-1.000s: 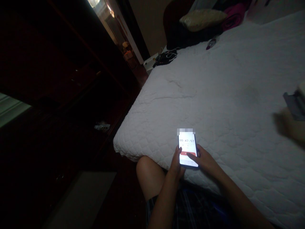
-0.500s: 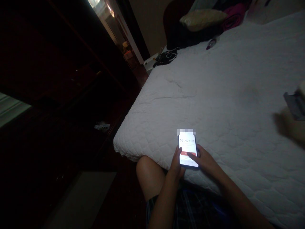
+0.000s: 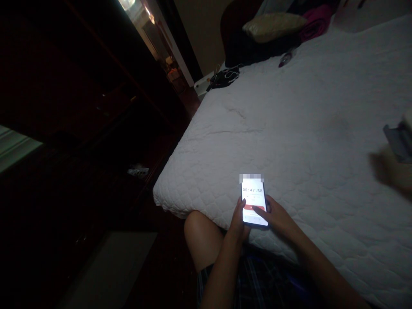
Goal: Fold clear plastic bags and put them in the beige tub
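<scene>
A lit smartphone (image 3: 255,216) is held upright between both hands over the near edge of the bed. Its screen reads 00:47:58 above a red button, and the top strip is blurred out. My left hand (image 3: 237,219) grips the phone's left side, with the thumb at the screen's edge. On the right side, my right hand (image 3: 276,214) is closed around the phone, and its thumb lies over the red button. The fingers behind the phone are mostly hidden.
A white quilted mattress (image 3: 289,116) fills the right side. At its far end lie a pale pillow (image 3: 275,26), a rolled magenta cloth (image 3: 317,22) and dark cables (image 3: 223,78). A grey object (image 3: 399,141) shows at the right edge. Dark furniture (image 3: 80,86) stands left.
</scene>
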`<state>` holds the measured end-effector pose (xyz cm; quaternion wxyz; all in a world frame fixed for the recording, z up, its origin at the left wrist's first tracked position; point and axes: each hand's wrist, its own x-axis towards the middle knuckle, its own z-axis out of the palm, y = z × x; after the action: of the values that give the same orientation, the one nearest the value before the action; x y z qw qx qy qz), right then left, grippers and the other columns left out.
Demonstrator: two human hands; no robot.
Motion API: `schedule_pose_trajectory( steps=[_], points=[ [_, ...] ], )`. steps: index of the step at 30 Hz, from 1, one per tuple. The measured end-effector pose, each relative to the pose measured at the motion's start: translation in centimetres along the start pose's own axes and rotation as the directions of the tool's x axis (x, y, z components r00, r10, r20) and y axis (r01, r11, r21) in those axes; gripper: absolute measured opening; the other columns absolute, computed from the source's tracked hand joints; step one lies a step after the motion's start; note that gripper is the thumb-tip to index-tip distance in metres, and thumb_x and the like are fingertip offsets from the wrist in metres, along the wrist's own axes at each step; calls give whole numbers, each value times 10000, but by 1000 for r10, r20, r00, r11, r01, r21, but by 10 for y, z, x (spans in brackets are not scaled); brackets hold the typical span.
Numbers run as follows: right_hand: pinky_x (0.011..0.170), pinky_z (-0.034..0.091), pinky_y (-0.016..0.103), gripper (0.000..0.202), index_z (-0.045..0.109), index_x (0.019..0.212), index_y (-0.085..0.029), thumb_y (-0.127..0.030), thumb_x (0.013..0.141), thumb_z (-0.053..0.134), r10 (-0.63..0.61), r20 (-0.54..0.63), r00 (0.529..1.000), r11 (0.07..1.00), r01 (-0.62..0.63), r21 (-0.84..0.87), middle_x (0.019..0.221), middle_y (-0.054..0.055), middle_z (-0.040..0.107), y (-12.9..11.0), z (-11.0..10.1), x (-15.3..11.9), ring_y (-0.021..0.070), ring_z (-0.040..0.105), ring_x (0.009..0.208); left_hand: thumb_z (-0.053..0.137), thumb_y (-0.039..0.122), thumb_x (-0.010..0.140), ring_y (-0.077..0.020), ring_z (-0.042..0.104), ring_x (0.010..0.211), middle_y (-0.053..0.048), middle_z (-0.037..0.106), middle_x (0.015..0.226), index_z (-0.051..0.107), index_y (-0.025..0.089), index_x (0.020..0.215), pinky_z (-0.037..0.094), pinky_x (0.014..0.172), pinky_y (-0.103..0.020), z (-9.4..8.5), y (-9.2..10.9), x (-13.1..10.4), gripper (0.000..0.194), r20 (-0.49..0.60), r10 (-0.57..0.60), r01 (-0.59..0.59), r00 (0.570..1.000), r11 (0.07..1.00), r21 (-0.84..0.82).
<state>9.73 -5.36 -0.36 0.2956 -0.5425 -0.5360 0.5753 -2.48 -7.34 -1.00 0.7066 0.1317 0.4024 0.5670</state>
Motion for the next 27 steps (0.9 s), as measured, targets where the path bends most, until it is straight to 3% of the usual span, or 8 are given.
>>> schedule_pose_trajectory(
  steps=[13, 18, 27],
  points=[
    [677, 515, 360, 445, 527, 1084, -189, -465, 738, 569, 6, -2, 1000, 999, -6, 35, 992, 107, 678, -1, 1, 0, 251, 658, 849, 656, 421, 713, -272, 602, 1032, -128, 651, 1079, 565, 126, 1126, 433, 942, -397, -1, -1, 0, 515, 19, 7, -7, 1000, 1000, 7],
    [707, 504, 378, 469, 549, 1066, -167, -444, 690, 594, -15, -52, 999, 999, 13, -29, 1017, 140, 665, -2, 0, 0, 278, 642, 886, 655, 395, 721, -255, 604, 1034, -125, 647, 1096, 562, 118, 1126, 415, 969, -372, -1, -1, 0, 499, 31, 21, -21, 999, 1000, -5],
    [774, 488, 380, 481, 477, 1114, -120, -435, 755, 529, -2, 2, 1000, 1000, 2, -22, 1089, 183, 624, -5, -1, -1, 278, 628, 921, 503, 325, 845, -242, 600, 1033, -93, 654, 1096, 557, 129, 1150, 434, 937, -337, 0, 2, -3, 367, 84, 35, -36, 996, 999, 0]
  ],
)
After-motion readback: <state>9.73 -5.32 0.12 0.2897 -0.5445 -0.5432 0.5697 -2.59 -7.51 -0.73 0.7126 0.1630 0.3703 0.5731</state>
